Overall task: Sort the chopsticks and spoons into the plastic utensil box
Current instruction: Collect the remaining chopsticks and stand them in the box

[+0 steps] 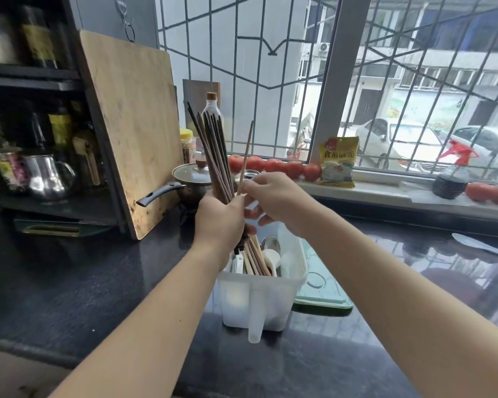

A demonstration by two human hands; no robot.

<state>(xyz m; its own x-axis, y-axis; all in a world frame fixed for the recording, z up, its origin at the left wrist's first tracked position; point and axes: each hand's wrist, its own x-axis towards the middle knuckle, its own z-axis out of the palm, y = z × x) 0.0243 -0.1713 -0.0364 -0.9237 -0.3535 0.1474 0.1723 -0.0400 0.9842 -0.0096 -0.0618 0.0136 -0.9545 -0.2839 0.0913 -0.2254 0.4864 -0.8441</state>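
My left hand (217,218) grips a bundle of dark brown chopsticks (213,150), held upright above the white plastic utensil box (259,300). My right hand (273,196) pinches a single lighter chopstick (246,152) just to the right of the bundle, its tip pointing up. Inside the box lie several light wooden chopsticks (256,258), a white ceramic spoon (271,259) and a metal spoon (270,242). The lower ends of the held bundle reach down to the box's opening.
The box stands on a dark stone counter beside a pale green lid (325,294). A wooden cutting board (133,122) leans at the left, a lidded pot (189,179) behind it. Tomatoes (273,165), a yellow packet (338,160) and a spray bottle (450,179) line the windowsill. A white rice paddle (477,245) lies at right.
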